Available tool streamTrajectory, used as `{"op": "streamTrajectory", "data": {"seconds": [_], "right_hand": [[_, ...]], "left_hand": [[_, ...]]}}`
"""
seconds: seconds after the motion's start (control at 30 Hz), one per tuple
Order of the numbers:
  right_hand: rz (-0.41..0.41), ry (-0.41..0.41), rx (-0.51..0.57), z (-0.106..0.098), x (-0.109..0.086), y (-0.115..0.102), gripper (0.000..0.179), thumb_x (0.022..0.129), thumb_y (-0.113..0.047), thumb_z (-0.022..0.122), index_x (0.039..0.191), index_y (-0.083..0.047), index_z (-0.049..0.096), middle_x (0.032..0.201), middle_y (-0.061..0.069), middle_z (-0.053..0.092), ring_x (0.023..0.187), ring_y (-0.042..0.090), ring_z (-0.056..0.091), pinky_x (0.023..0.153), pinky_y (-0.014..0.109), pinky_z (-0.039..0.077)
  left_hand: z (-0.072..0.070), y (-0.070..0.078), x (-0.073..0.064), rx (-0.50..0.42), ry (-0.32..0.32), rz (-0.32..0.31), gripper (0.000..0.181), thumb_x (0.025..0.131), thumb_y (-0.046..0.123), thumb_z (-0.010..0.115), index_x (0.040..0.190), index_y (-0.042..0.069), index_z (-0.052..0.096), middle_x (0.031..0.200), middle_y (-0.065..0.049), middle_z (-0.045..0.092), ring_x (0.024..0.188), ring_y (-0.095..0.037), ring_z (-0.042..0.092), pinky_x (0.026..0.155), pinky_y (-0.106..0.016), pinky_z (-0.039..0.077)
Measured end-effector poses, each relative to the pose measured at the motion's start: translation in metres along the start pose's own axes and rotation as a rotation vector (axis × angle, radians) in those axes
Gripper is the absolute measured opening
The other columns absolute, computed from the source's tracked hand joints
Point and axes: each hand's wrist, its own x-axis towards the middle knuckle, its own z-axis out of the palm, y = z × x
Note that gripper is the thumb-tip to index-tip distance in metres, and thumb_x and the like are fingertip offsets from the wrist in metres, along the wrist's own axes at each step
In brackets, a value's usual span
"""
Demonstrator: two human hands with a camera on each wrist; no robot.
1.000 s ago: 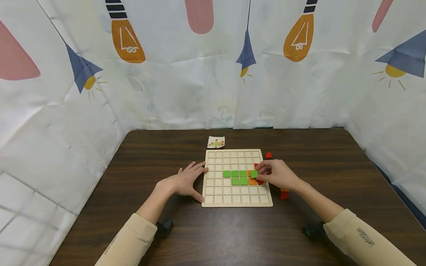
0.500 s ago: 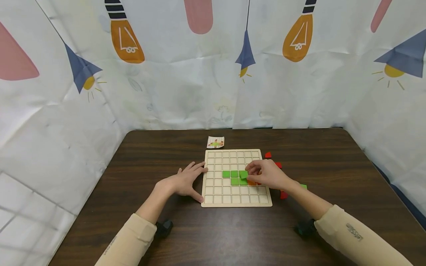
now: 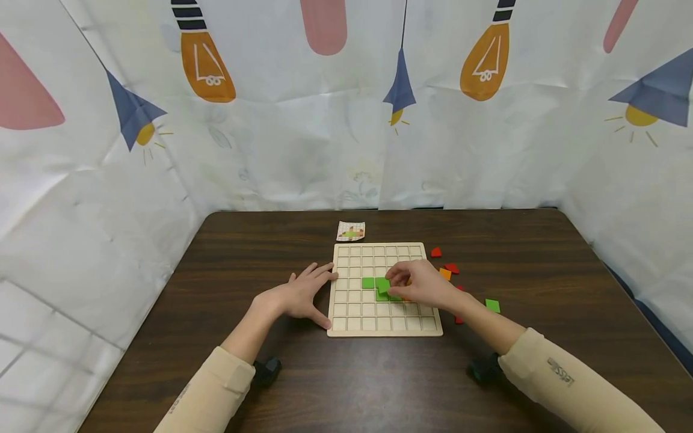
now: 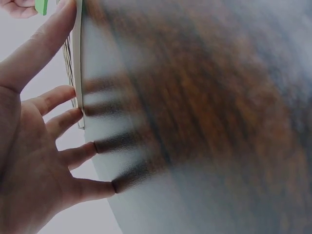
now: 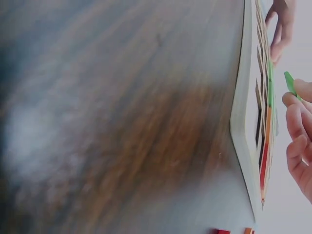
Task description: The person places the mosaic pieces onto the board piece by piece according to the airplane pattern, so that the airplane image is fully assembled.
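Observation:
A pale wooden grid board (image 3: 354, 325) lies on the dark table. My left hand (image 3: 296, 299) spreads its fingers at the board's left edge, with thumb and fingertips touching it. Between thumb and fingers, my right hand (image 3: 425, 282) pinches a green square tile (image 3: 383, 284), held tilted over the middle of the board. The right wrist view also shows this green tile (image 5: 290, 84), raised above the board's surface. Other green tiles (image 3: 368, 282) sit in the grid cells around it. Orange and red tiles on the board are mostly hidden under the right hand.
Behind the board lies a small patterned card (image 3: 351, 231). Loose pieces lie to the right of the board: a red one (image 3: 436, 252), another red piece (image 3: 452, 268), an orange piece (image 3: 445, 273) and a green square (image 3: 492, 305). A printed white curtain (image 3: 335, 150) hangs behind the table.
My right hand has moved left across the board with the green tile, from the orange tiles to the green ones. Loose pieces at the right are uncovered. The left hand stays put.

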Motion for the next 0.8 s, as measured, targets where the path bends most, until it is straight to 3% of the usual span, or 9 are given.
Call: {"op": "streamTrajectory", "data": {"seconds": [0.8], "right_hand": [[-0.011,-0.020,-0.022,0.017,0.013,-0.013,0.020,0.086,-0.013,0.085,0.102,-0.008,0.075,0.081,-0.011,0.071,0.076,0.006,0.066,0.073,0.027,0.055]], "left_hand": [[0.001,0.000,0.002,0.007,-0.004,-0.004,0.105,0.078,0.047,0.090,0.160,0.012,0.035,0.171,-0.009,0.013,0.155,-0.041,0.004,0.111,-0.078,0.010]]}}
